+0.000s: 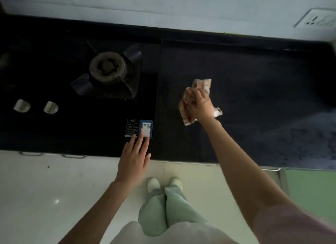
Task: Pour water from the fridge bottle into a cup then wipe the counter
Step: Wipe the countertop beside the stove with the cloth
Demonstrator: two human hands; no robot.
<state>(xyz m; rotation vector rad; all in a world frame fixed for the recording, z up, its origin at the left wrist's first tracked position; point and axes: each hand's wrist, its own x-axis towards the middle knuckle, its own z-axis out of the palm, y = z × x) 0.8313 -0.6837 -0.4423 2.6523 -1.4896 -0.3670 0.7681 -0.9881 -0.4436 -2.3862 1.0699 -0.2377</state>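
Crumpled cloth (195,100) on dark counter (254,91)

- You can see a black label (131,128) on the hob's (54,127) front right corner; its white print is too small to read, apart from what looks like "80" at the top.
- You can see a blue-and-white sticker (146,128) just beside it, carrying a QR code; its lines of text are illegible.
- Your left hand's (133,161) fingertips cover both stickers' lower edges.

right hand (199,105) gripping cloth (203,84), dark counter (254,91)
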